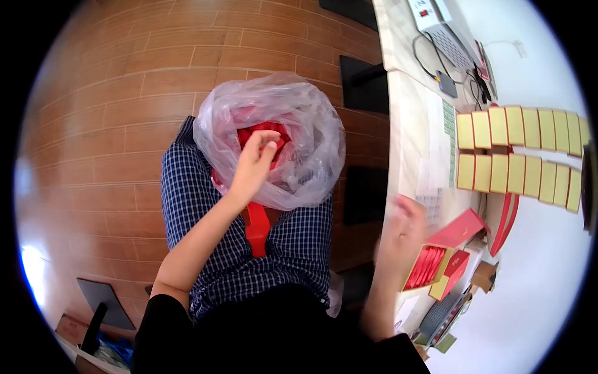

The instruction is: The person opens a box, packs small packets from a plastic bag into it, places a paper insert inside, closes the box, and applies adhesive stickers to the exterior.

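Note:
My left hand [254,163] is over the mouth of a clear plastic bag [317,137] on my lap. Its fingers are bent, with a small gap between thumb and forefinger, and nothing shows in them. Red packets [279,132] lie inside the bag just under the fingertips. My right hand [403,230], smeared by motion, is above the table edge, beside an open red and gold box [408,280]. Red packets [428,265] stand packed in that box. Whether the right fingers hold anything cannot be made out. A red strip [257,230] hangs between my legs below the bag.
Two rows of yellow boxes with red edges [498,173] line the white table [405,112] on the right. A second red and gold box [450,277] sits beside the open one. Farther back are a white device [445,31], cables and a keyboard [439,311].

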Demonstrator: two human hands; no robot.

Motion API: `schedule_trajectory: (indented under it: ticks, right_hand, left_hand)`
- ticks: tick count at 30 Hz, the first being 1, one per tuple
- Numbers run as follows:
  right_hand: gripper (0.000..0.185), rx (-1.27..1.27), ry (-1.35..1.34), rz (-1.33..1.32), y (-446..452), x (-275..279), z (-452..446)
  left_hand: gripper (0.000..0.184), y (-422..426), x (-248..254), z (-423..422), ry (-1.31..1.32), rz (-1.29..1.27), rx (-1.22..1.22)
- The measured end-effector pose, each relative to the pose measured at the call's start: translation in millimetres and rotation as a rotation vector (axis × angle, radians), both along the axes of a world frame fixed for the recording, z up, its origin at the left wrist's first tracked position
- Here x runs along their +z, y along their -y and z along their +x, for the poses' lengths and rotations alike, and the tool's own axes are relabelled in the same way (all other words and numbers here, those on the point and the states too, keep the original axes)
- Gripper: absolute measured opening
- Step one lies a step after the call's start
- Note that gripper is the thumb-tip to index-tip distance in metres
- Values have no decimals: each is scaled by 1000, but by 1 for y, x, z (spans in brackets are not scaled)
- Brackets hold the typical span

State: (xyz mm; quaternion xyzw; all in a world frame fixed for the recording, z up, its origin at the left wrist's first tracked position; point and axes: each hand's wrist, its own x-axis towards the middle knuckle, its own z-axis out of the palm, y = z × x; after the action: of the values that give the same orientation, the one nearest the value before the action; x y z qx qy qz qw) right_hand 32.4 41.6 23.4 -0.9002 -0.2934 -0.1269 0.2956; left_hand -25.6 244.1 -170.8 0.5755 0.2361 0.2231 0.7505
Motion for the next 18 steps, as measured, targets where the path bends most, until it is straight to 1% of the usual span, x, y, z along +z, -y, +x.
schedule_trajectory:
  ticks: [1, 2, 3, 4, 6, 8, 10, 11, 12, 14, 15, 16, 17, 18]
  right_hand:
    - [17, 43, -234, 65, -27, -34, 5]
    - [17, 110, -236, -62, -52, -65, 17]
    - [19, 161, -305, -110, -75, -105, 25]
    - [23, 224, -425, -220, -94, -146, 35]
    - [28, 354, -471, -368, -115, -244, 45]
    - [35, 419, -621, -522, -134, -312, 41]
    - [44, 446, -877, -580, -142, -362, 24]
    - [47, 509, -1121, -560, -142, -382, 12]
    - [50, 567, -1364, -529, -142, -399, -2]
    - [44, 819, -1358, -575, -142, -417, -41]
    - [44, 813, -1368, -579, -148, -404, -40]
    - [39, 838, -1525, -544, -161, -374, -36]
    - [35, 860, -1681, -505, -168, -359, -30]
    - [31, 671, -1699, -509, -168, -366, -20]
  left_hand:
    - [22, -14, -10, 0, -31, -13, 51]
    - [23, -28, -11, -1, -66, -18, 73]
    - [23, -42, -16, -3, -84, -31, 93]
    - [24, -56, -21, -4, -102, -44, 110]
    - [22, -81, -26, -4, -143, -62, 170]
    - [21, -103, -40, -4, -196, -76, 222]
    - [21, -121, -57, 1, -229, -52, 280]
    - [23, -129, -67, 5, -235, -61, 278]
    - [23, -134, -72, 12, -246, -69, 268]
    - [28, -144, -78, 28, -352, 64, 310]
    - [41, -149, -101, 35, -363, 201, 287]
    - [41, -151, -101, 38, -371, 192, 285]
    - [46, -153, -98, 44, -490, 310, 223]
    - [50, -154, -98, 47, -610, 426, 161]
